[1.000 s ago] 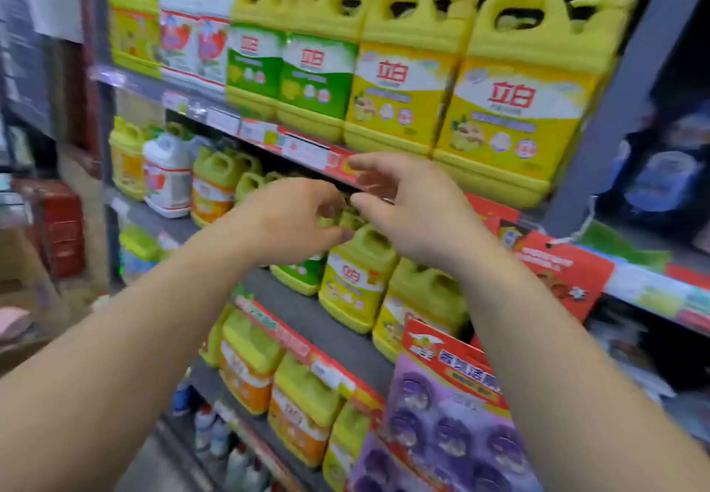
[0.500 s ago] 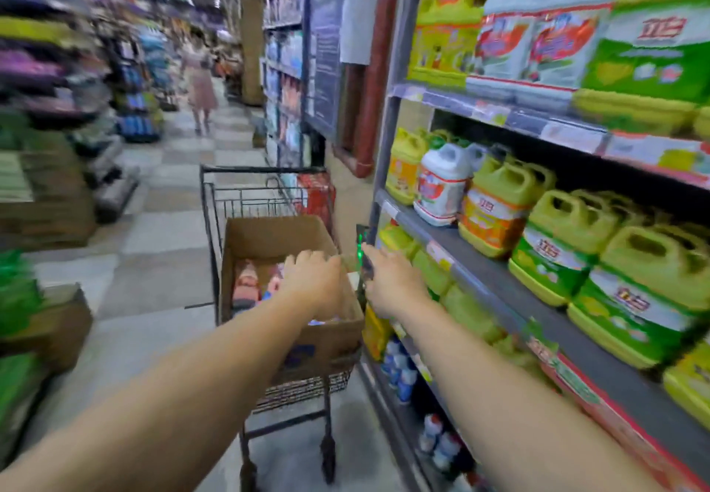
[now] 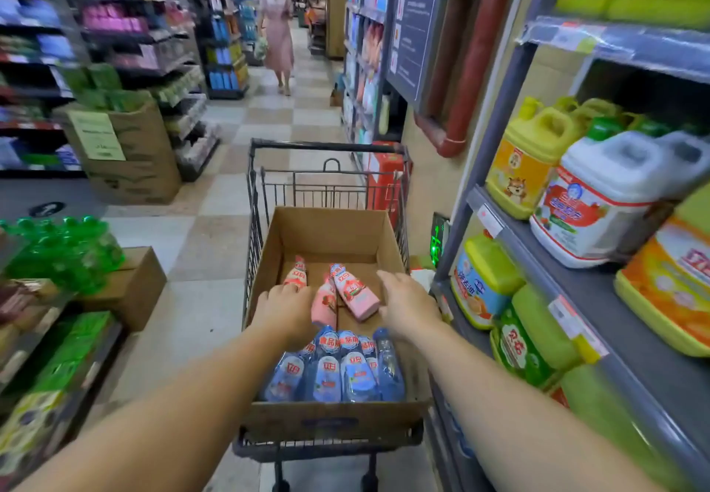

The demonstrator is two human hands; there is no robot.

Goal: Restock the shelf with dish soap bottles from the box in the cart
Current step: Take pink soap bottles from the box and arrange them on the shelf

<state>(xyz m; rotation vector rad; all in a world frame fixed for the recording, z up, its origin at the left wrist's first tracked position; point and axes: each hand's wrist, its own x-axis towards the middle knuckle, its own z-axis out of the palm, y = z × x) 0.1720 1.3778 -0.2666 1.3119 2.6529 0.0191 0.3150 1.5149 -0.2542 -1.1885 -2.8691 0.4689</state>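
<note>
Cardboard box in cart | pink bottles, blue bottles | left hand, right hand spread, empty

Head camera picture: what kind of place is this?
Most likely a supermarket aisle. A shopping cart holds a cardboard box of dish soap bottles, and the shelf on the right carries big detergent jugs with price tags.
</note>
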